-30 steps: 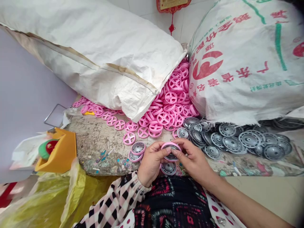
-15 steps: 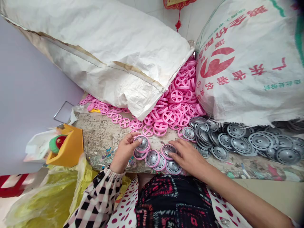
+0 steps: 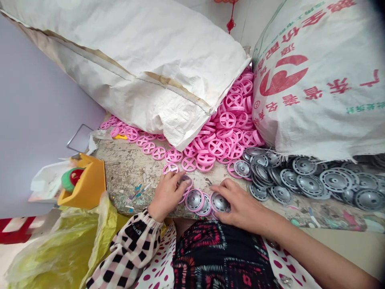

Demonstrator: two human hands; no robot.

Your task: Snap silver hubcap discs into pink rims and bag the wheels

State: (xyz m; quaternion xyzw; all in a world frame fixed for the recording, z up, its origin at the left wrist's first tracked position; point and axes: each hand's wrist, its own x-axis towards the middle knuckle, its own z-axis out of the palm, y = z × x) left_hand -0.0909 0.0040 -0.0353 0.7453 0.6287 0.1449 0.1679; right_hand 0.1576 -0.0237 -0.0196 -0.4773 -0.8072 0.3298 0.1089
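Near the bench's front edge, several silver discs set in pink rings lie in a small group. My left hand [image 3: 169, 193] is at the group's left side, its fingers over a pink-rimmed disc [image 3: 185, 185]. On the right, my right hand [image 3: 237, 200] has thumb and fingers around another pink-rimmed disc [image 3: 220, 202]. Between the hands a silver disc in a pink ring [image 3: 194, 200] lies flat, overlapping one more [image 3: 205, 205]. Behind them is a heap of pink spoked rings [image 3: 227, 120]. Loose grey discs [image 3: 306, 182] are piled to the right.
A large white sack [image 3: 144, 52] leans over the pink heap, and a printed sack [image 3: 319, 84] stands behind the grey discs. At the left are an orange tape holder [image 3: 93, 182] and a yellow plastic bag [image 3: 69, 241]. The bench [image 3: 120, 172] has a worn, paint-spotted top.
Both hands have come down onto the group of discs. My left hand has moved slightly right, and its disc is now mostly covered by the fingers. The camera view has shifted a little.
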